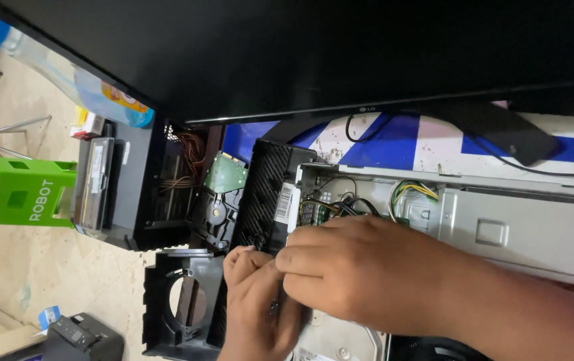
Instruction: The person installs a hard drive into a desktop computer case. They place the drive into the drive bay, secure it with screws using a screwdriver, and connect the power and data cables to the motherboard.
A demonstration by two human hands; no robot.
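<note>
You are in a computer repair workshop. At your centre lies an opened desktop case (501, 227) with bare wiring. At nine o'clock, loose hard drives (223, 177) and a black fan shroud (180, 301) sit on a worn, stained bench (46, 267). At twelve o'clock, a dark monitor (340, 53) looms.

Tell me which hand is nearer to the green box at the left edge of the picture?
The left hand. It sits at the black front panel of the computer case, a little closer to the green box. The right hand lies beyond it, over the open case, farther from the box.
</note>
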